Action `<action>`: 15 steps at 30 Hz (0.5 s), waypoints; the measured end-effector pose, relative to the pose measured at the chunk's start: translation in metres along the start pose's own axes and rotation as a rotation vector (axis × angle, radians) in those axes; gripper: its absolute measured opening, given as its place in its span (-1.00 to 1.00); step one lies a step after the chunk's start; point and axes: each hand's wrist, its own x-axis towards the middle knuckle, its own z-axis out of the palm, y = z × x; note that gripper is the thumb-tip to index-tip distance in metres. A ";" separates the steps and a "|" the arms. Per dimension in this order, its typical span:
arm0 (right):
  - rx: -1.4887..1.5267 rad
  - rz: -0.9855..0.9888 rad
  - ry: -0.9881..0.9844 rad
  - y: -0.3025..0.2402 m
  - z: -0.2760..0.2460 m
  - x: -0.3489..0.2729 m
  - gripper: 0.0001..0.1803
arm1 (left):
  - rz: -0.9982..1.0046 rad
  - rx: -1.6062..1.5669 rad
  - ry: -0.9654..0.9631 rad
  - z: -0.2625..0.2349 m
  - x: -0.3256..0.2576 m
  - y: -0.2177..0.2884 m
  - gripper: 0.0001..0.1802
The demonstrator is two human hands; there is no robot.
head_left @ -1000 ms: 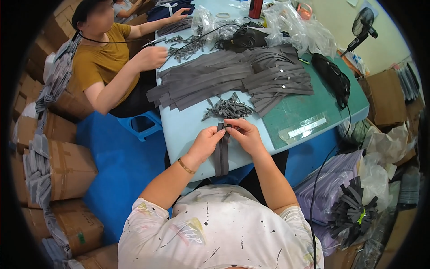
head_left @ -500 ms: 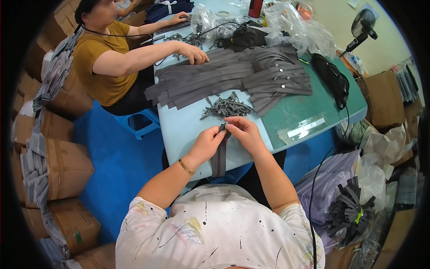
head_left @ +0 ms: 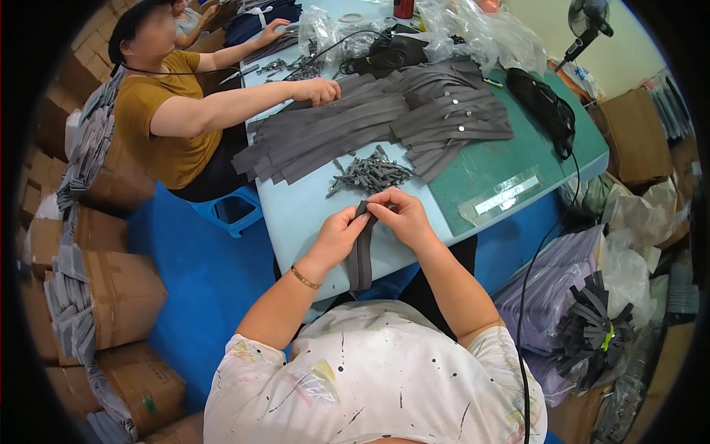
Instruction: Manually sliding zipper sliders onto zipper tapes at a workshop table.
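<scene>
A dark grey zipper (head_left: 360, 260) hangs from my hands at the near edge of the table, its lower end dangling toward my lap. My left hand (head_left: 336, 238) is closed round its upper part, thumb on top. The fingertips of my right hand (head_left: 401, 215) pinch the zipper's top end, touching the left thumb; whether a small part is between them is hidden. Just beyond my hands lies a heap of small dark zipper pulls (head_left: 372, 172). Farther back, long grey zippers (head_left: 318, 140) spread in overlapping layers, with several round shiny pieces on the right-hand stack (head_left: 458, 118).
A co-worker in a mustard shirt (head_left: 151, 103) sits at left, one hand on the zippers. A green mat (head_left: 518, 177) covers the table's right side, with a black pouch (head_left: 543, 111) on it. Cartons (head_left: 122, 296) line the left; a black cable (head_left: 523, 311) hangs right.
My view has shifted slightly. My hands stay together at the zipper's top end, and its strip hangs much as before. The co-worker's near hand remains over the zippers.
</scene>
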 end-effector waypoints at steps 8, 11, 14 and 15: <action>-0.108 0.048 -0.056 -0.015 -0.006 -0.003 -0.84 | 0.077 0.032 0.039 0.004 0.002 -0.003 -0.80; -0.025 0.018 -0.033 -0.011 -0.014 -0.004 -0.85 | 0.076 0.019 0.036 0.011 0.002 0.011 -0.86; 0.084 0.002 -0.035 -0.009 -0.017 -0.006 -0.86 | 0.077 -0.161 0.092 0.017 -0.003 0.020 -0.89; 0.105 -0.009 -0.072 -0.009 -0.016 -0.006 -0.87 | 0.099 -0.157 0.076 0.016 -0.003 0.020 -0.87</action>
